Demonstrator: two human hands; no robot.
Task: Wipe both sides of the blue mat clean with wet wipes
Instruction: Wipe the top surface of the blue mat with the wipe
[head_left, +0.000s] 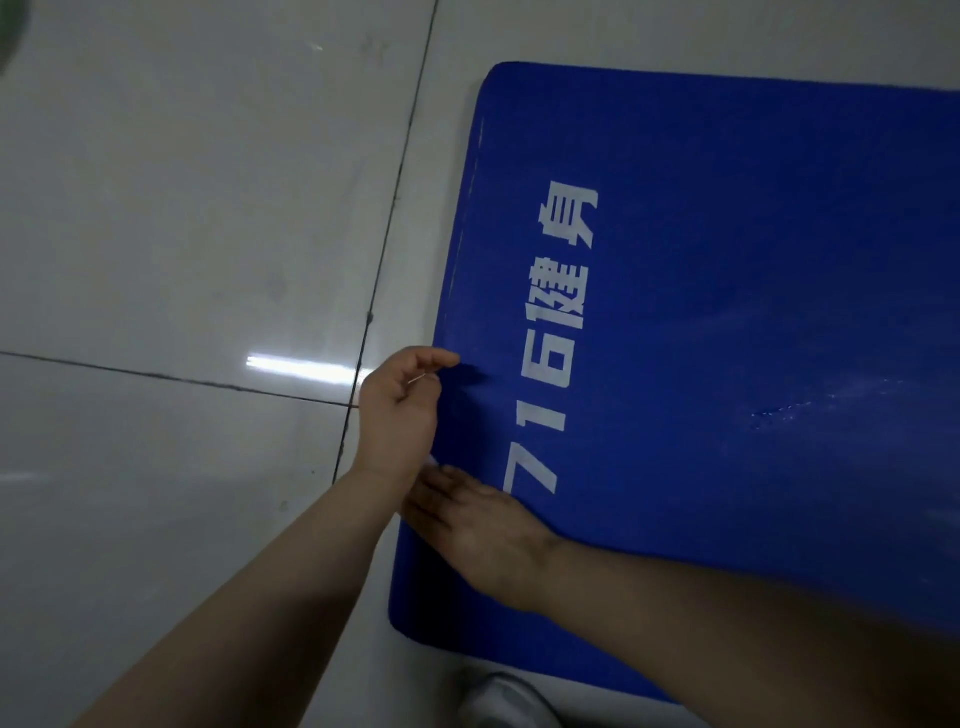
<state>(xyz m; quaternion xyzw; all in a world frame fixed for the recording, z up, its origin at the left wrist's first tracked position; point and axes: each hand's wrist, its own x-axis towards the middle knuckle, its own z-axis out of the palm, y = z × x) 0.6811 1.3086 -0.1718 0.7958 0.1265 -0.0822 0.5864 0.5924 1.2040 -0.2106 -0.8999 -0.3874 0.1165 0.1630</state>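
Observation:
The blue mat (727, 312) lies flat on the floor, with white printed characters running along its left side. My right hand (478, 525) lies flat on the mat near its left edge, fingers straight and pointing left. A small white corner of a wet wipe (432, 462) shows at its fingertips; the rest is hidden under the hand. My left hand (400, 400) is over the mat's left edge just beyond the right hand. Its palm is turned up and its fingers are loosely curled. I see nothing held in it, and its fingertip casts a shadow on the mat.
White glossy floor tiles (182, 234) with dark grout lines spread to the left of the mat. A white rounded object (501, 699), possibly a shoe, sits at the bottom edge beside the mat's near corner. A few pale scuff marks (779, 410) show on the mat's right part.

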